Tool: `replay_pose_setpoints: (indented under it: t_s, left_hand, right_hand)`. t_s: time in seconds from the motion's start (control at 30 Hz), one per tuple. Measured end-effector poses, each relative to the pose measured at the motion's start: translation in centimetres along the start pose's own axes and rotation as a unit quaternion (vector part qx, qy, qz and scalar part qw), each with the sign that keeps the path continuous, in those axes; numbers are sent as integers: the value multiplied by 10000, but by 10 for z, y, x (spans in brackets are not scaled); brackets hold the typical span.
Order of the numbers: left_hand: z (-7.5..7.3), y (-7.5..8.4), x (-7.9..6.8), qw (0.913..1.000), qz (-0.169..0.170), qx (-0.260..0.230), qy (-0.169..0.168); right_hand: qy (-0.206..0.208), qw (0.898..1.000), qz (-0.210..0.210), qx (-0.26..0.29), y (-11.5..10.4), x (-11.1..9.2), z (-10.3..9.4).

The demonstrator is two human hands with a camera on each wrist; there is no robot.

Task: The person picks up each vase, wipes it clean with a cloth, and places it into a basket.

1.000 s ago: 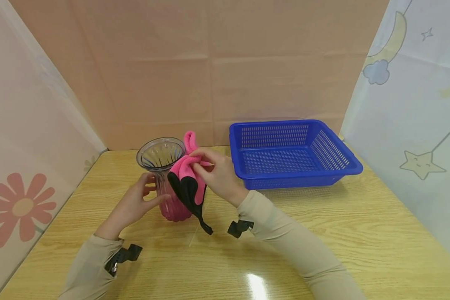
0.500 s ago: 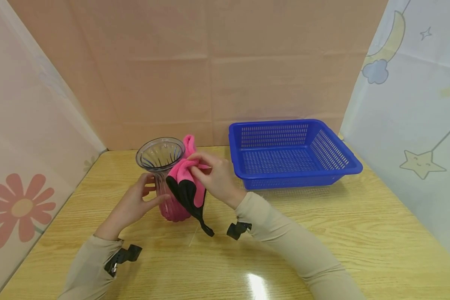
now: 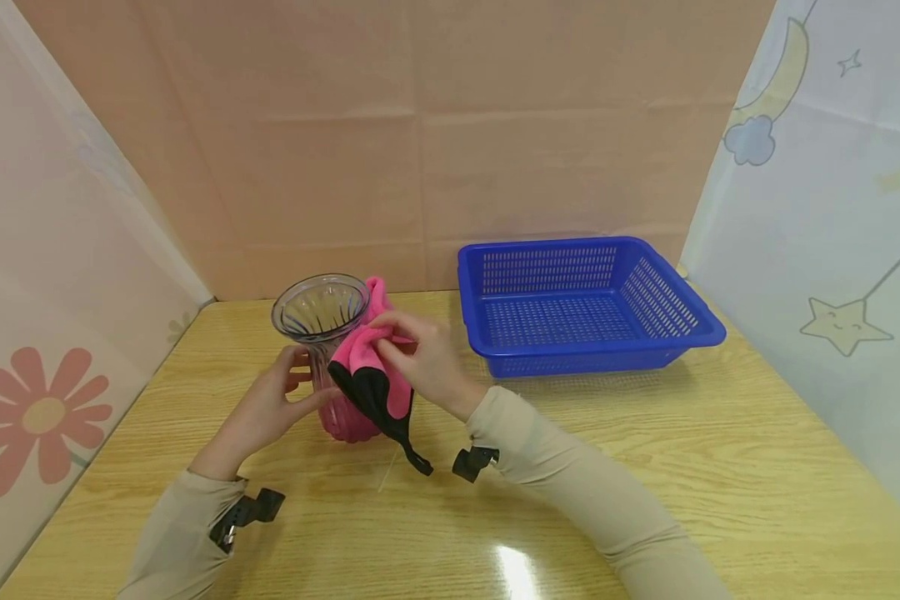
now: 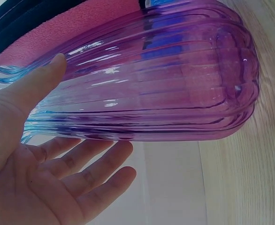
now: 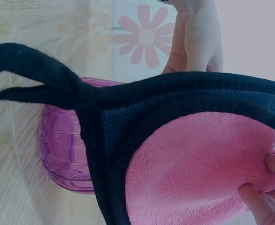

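A ribbed glass vase [image 3: 339,415], clear at its flared rim and pink-purple lower down, stands upright on the table. My left hand [image 3: 266,408] holds its side, the thumb on the near face and the fingers around the left; the left wrist view shows the thumb against the purple glass [image 4: 175,84]. On the vase's right side hangs a pink towel [image 3: 399,392] with black trim and a hanging loop. My right hand [image 3: 431,362] pinches its pink part between thumb and fingers, close against the vase below the rim. The towel covers part of the vase in the right wrist view.
A blue perforated plastic basket [image 3: 607,343] stands at the back right of the wooden table [image 3: 720,467], with nothing visible inside. A peach-coloured backdrop [image 3: 420,167] rises behind, and printed panels flank both sides.
My right hand has slid slightly down and to the left with the towel along the vase, and the towel's top has dropped a little. The left hand and vase have stayed put.
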State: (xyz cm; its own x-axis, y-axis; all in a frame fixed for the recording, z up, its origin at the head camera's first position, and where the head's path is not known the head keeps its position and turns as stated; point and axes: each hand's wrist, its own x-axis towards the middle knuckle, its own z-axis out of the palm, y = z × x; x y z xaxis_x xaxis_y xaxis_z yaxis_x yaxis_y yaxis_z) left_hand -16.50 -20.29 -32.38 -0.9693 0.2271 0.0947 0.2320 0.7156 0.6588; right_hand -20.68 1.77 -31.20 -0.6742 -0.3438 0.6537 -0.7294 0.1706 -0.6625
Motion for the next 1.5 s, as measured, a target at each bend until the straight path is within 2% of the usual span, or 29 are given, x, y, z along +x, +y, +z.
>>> replay_pose_setpoints:
  t_s: [0.27, 0.83, 1.2, 1.5]
  left_hand:
    - [0, -1, 1, 10000, 28, -21, -15]
    - [-1, 2, 0, 9999, 115, 37, 38]
    - [-1, 2, 0, 9999, 70, 119, 83]
    - [0, 1, -1, 10000, -71, -16, -9]
  right_hand:
    - [-109, 9998, 174, 9, 1, -2, 2]
    - [-375, 9975, 270, -541, 5, -8, 4]
    - [-726, 9940, 372, -728, 10, -12, 4]
    - [-1121, 9864, 593, -1046, 15, -15, 3]
